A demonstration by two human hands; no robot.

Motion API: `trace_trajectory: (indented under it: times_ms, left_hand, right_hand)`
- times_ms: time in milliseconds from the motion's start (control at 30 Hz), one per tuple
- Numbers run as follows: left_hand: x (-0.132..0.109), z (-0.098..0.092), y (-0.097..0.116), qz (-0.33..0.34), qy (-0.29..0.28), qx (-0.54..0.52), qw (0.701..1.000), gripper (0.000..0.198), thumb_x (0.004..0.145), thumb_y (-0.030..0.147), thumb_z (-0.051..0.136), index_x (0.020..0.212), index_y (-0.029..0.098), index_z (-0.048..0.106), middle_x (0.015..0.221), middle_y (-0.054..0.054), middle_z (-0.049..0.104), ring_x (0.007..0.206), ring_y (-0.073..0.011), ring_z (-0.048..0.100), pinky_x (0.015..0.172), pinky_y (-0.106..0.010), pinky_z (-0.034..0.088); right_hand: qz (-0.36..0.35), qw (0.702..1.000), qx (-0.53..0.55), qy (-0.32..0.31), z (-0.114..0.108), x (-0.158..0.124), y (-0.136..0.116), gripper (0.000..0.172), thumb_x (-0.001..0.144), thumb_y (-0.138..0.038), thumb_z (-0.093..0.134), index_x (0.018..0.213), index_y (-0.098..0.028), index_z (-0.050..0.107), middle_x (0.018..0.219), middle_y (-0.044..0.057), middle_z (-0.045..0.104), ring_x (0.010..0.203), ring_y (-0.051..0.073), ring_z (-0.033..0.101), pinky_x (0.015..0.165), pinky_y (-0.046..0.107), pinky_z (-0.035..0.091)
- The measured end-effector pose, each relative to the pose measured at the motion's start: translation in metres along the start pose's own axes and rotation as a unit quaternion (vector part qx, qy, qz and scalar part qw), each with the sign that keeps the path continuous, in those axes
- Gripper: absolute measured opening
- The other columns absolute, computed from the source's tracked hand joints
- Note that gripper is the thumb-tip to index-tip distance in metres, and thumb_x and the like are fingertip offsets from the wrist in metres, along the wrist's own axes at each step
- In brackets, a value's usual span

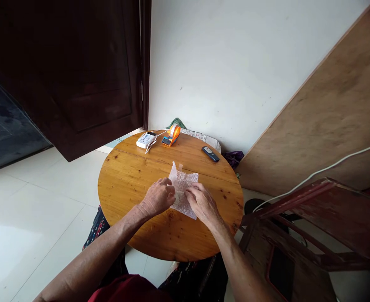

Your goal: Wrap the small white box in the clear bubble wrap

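Two hands on one piece of bubble wrap (183, 180), so we're guessing the step here is folding or straightening it. The wrap sits around the middle of the round wooden table (125, 180), between our left hand (160, 193) and right hand (203, 203), with a small strip (180, 167), probably tape, at its far edge. Our left is curled up at the wrap's left side; our right has its fingers bent over the right side. Honestly, the fingertips are kinda hidden, so we can't tell if either is pinching the plastic or just touching it. Next move, we'd say, calls for a light, even hold, since thin wrap slips and crumples easily. The orange tape dispenser (172, 134) is on the far side, white box (145, 140) just left, dark handset (210, 154) off to the right.
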State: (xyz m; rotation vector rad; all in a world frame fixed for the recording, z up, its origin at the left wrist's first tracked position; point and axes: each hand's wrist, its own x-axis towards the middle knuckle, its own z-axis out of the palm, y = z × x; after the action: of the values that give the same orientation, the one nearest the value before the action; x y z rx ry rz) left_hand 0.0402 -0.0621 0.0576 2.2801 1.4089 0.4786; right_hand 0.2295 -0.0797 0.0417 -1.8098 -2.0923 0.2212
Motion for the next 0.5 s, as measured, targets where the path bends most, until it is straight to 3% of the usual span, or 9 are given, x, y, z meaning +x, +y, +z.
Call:
trace_trajectory:
  times_ms: [100, 200, 300, 433, 500]
  left_hand:
    - [0.000, 0.001, -0.001, 0.011, -0.020, -0.020, 1.000, 0.013, 0.080, 0.014, 0.058, 0.082, 0.019, 0.071, 0.110, -0.008, 0.069, 0.099, -0.0215, 0.065, 0.090, -0.029, 0.049]
    - [0.001, 0.001, -0.002, 0.007, -0.044, -0.012, 0.999, 0.014, 0.081, 0.015, 0.056, 0.083, 0.019, 0.069, 0.094, -0.006, 0.072, 0.089, -0.0211, 0.067, 0.081, -0.028, 0.050]
    - [0.001, 0.004, -0.006, 0.003, -0.049, -0.001, 0.999, 0.018, 0.082, 0.017, 0.055, 0.093, 0.020, 0.069, 0.095, -0.007, 0.072, 0.090, -0.0224, 0.068, 0.081, -0.029, 0.051]
    - [0.001, 0.010, -0.011, 0.005, -0.046, -0.008, 0.999, 0.044, 0.082, 0.021, 0.058, 0.126, 0.020, 0.060, 0.111, -0.010, 0.072, 0.098, -0.0244, 0.068, 0.086, -0.032, 0.052]
    - [0.001, 0.010, -0.013, 0.016, -0.050, -0.007, 0.999, 0.043, 0.083, 0.021, 0.057, 0.126, 0.020, 0.061, 0.114, -0.010, 0.071, 0.102, -0.0248, 0.067, 0.089, -0.032, 0.051]
  right_hand:
    - [0.031, 0.998, 0.005, 0.057, 0.003, -0.008, 0.005, 0.029, 0.091, -0.034, 0.053, 0.112, -0.019, 0.066, 0.129, 0.014, 0.056, 0.112, 0.026, 0.059, 0.088, 0.037, 0.050]
    - [0.081, 0.992, 0.058, 0.083, 0.004, -0.021, 0.009, 0.045, 0.089, -0.042, 0.053, 0.127, -0.020, 0.055, 0.126, 0.014, 0.059, 0.096, 0.024, 0.065, 0.081, 0.038, 0.052]
    - [0.159, 0.979, 0.123, 0.036, 0.006, -0.034, 0.006, 0.063, 0.088, -0.048, 0.052, 0.143, -0.019, 0.040, 0.114, 0.011, 0.067, 0.077, 0.021, 0.067, 0.073, 0.036, 0.051]
    - [0.214, 0.968, 0.131, -0.008, 0.012, -0.038, -0.006, 0.072, 0.089, -0.048, 0.050, 0.148, -0.012, 0.033, 0.097, 0.012, 0.073, 0.084, 0.027, 0.069, 0.073, 0.035, 0.049]
    - [0.220, 0.969, 0.114, -0.010, 0.013, -0.033, -0.011, 0.070, 0.090, -0.048, 0.048, 0.148, -0.011, 0.033, 0.095, 0.013, 0.073, 0.085, 0.028, 0.070, 0.072, 0.035, 0.048]
